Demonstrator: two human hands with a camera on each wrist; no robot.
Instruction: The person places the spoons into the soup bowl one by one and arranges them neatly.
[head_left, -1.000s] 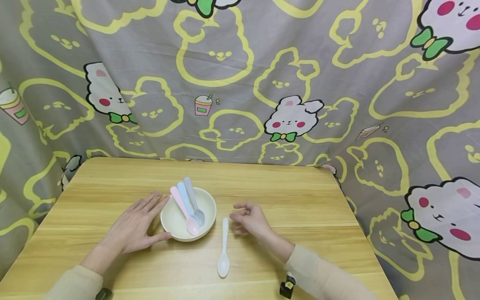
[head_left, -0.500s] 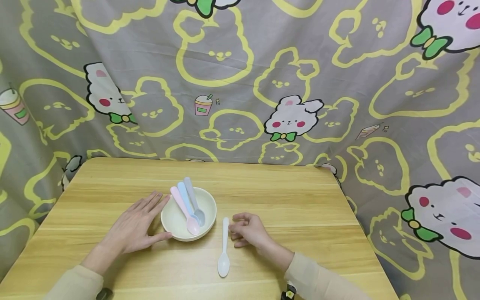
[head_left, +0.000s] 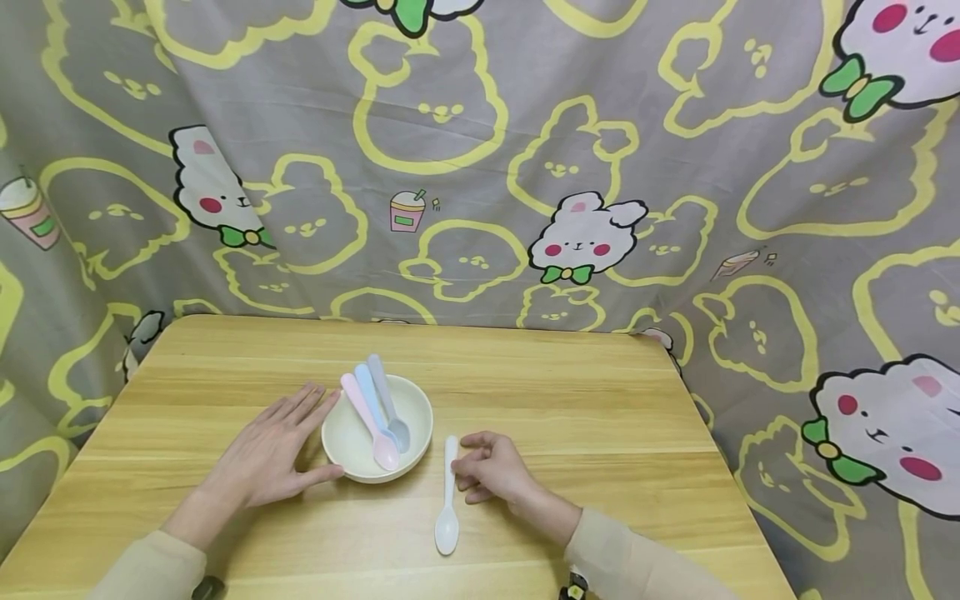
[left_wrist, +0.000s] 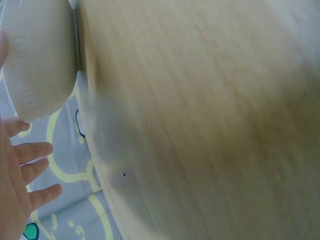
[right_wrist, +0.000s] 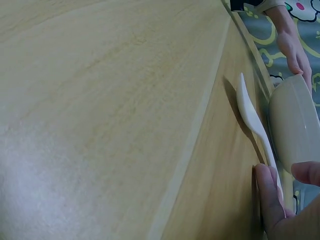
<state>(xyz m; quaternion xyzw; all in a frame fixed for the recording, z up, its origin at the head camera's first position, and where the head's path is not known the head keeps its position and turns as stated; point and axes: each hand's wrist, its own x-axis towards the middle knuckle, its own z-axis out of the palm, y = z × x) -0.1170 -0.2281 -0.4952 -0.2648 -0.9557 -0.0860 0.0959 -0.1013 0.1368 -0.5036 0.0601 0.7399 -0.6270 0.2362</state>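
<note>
A cream bowl (head_left: 341,454) stands on the table, holding a pink spoon (head_left: 363,408), a blue spoon (head_left: 372,392) and a grey spoon (head_left: 380,385), their handles leaning over the far rim. My left hand (head_left: 273,450) is at the bowl's left side, fingers spread, index fingertip and thumb touching the rim. Right of the bowl a white spoon (head_left: 447,529) lies on the wood, bowl end toward me. Beside its handle is my right hand (head_left: 498,475), fingers loosely bent and a digit at the handle. The right wrist view has the handle between two separated digits.
The light wooden table (head_left: 600,383) has a rounded back edge. Behind it and at both sides hangs a grey curtain (head_left: 465,92) with yellow outlines and rabbit prints.
My right hand has moved toward me and slightly left, closing in on the white spoon's handle. My left hand, the bowl and the spoons have stayed in place.
</note>
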